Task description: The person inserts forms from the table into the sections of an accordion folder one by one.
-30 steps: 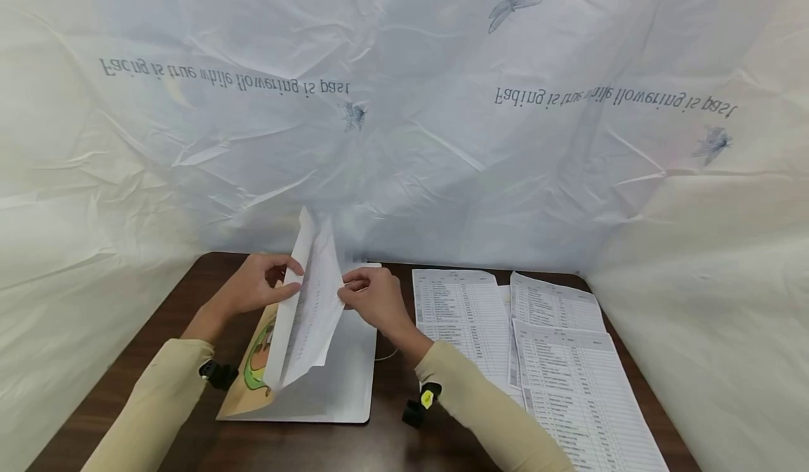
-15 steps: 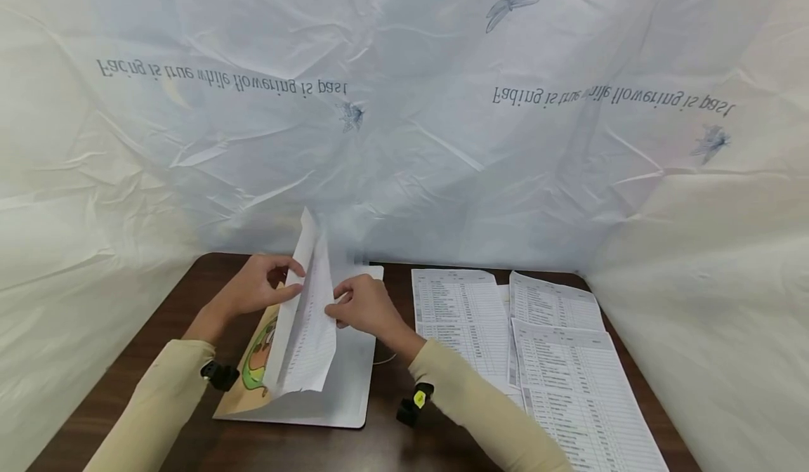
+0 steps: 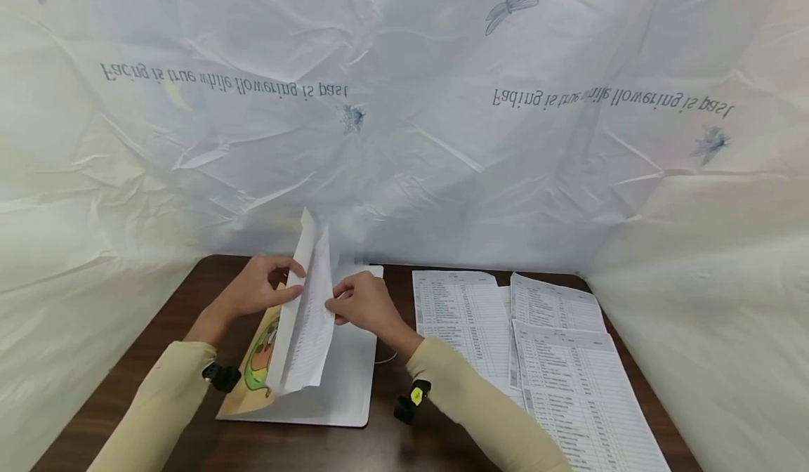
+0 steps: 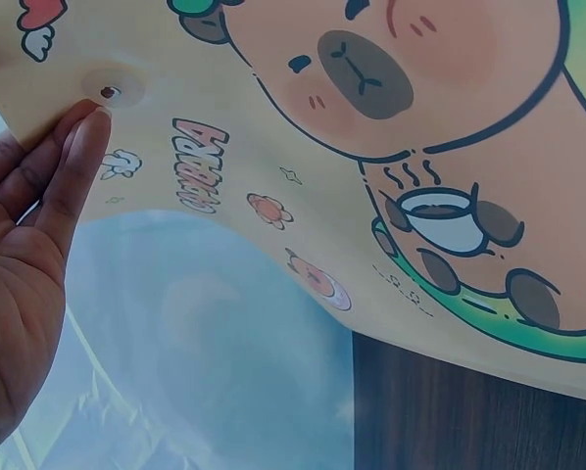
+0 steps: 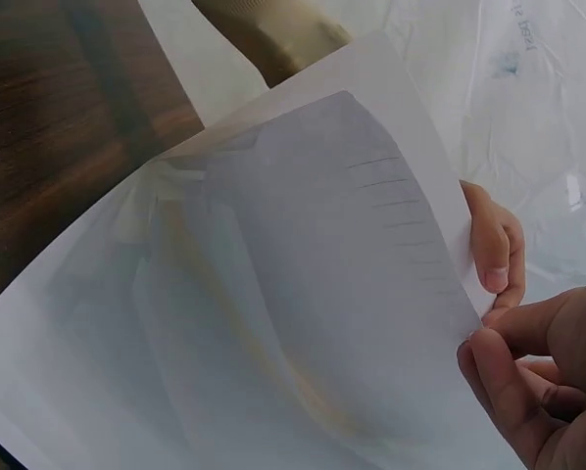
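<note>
Both hands work at one open folder near the back of the dark wooden table. Left hand grips the raised front cover of the tan cartoon-printed plastic folder, fingers curled round its upper edge; in the left wrist view the fingertips lie flat against the printed face beside a round snap. Right hand pinches the edge of a white printed paper sheet between thumb and forefinger; the sheet stands nearly upright inside the folder, just right of the lifted cover. In the right wrist view the thumb presses on the sheet's edge. Folder's pale back leaf lies flat on the table under the sheet. To the right of the folder, apart from it, several white printed list sheets lie flat and overlapping. Behind and on both sides of the folder hangs a crinkled white plastic curtain printed with dragonflies and mirrored lettering.
</note>
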Demonstrator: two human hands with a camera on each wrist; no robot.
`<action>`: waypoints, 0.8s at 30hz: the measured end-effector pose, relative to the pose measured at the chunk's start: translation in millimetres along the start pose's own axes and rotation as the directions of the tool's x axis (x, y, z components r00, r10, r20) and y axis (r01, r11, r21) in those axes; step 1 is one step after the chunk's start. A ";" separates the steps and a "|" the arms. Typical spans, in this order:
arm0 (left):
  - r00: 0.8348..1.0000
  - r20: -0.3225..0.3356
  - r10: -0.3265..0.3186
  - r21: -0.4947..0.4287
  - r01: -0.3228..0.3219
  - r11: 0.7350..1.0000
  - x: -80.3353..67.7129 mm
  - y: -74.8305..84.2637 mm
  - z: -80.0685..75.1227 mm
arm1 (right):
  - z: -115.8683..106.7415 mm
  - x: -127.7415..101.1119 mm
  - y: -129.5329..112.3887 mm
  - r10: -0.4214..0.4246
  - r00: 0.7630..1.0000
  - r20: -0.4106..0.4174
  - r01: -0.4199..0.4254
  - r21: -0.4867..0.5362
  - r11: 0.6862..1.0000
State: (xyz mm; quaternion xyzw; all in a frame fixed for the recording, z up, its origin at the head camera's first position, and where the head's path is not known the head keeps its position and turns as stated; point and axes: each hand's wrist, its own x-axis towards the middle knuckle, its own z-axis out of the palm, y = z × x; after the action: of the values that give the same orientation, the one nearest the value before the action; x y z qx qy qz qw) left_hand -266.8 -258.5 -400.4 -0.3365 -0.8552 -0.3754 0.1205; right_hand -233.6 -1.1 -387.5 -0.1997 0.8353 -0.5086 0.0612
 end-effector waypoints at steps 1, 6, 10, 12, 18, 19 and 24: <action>1.000 0.003 -0.001 0.001 0.001 1.000 -0.4 -0.2 0.2 | 0.8 0.7 0.0 -0.010 1.000 0.003 0.010 -0.026 1.000; 1.000 -0.001 -0.002 0.007 0.002 1.000 -0.4 0.5 0.3 | 2.2 3.6 2.3 -0.059 0.998 -0.016 0.056 -0.117 0.991; 1.000 -0.004 0.003 0.012 -0.003 1.000 1.1 1.5 0.8 | 3.2 3.4 3.8 -0.127 0.990 -0.066 0.112 -0.185 0.976; 1.000 -0.005 0.004 0.014 -0.003 1.000 1.6 2.4 0.9 | 3.9 2.7 2.4 -0.163 0.983 -0.083 0.142 -0.212 0.967; 1.000 -0.003 0.007 -0.006 -0.007 1.000 2.3 0.7 1.5 | 4.8 4.5 -5.3 -0.130 0.990 -0.061 0.121 -0.131 0.984; 1.000 -0.003 0.007 -0.008 -0.007 1.000 2.2 0.1 1.5 | 4.9 4.9 -6.3 -0.111 0.992 -0.051 0.105 -0.110 0.988; 1.000 -0.004 -0.004 -0.005 0.004 1.000 1.1 -2.1 1.3 | 5.5 6.0 -5.6 -0.041 0.999 0.011 0.042 -0.122 0.992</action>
State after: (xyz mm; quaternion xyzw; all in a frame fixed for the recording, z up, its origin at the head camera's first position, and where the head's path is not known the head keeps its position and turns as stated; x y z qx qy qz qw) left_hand -269.0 -258.1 -402.0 -0.3342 -0.8546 -0.3787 0.1208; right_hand -235.8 -10.3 -384.6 -0.2226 0.8602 -0.4569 0.0420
